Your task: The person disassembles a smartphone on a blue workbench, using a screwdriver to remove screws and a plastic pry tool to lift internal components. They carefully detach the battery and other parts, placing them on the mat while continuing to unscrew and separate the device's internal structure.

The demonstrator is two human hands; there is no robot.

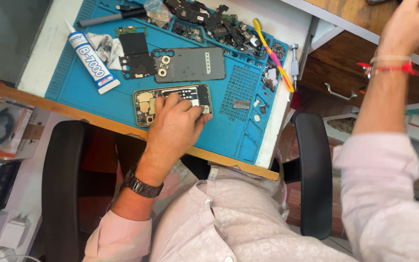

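- Nearest the camera was the person's pale pink shirt (248,218), with the black armrests of a chair (316,174) at either side.
- The left hand (175,126), a dark watch (140,184) on its wrist, lay on the opened phone body (146,104). Its fingers were curled and pressed down on the lower right part, seemingly to pin the phone flat; it was not closed around anything.
- The phone sat on the blue work mat (98,106), near its front edge, right before the person and within easy reach.
- The right hand (408,24) was raised well off to the side, above a wooden shelf (345,14). Its fingers ran out of view, so whether they gripped anything could not be told.
- Just behind the phone lay a grey back cover (195,63), inner side up, and a white glue tube (90,58) slanted at the left.
- A heap of small dark parts (214,24) was pushed to the mat's far edge, out of the working space, beside a yellow and pink pry tool (272,53).
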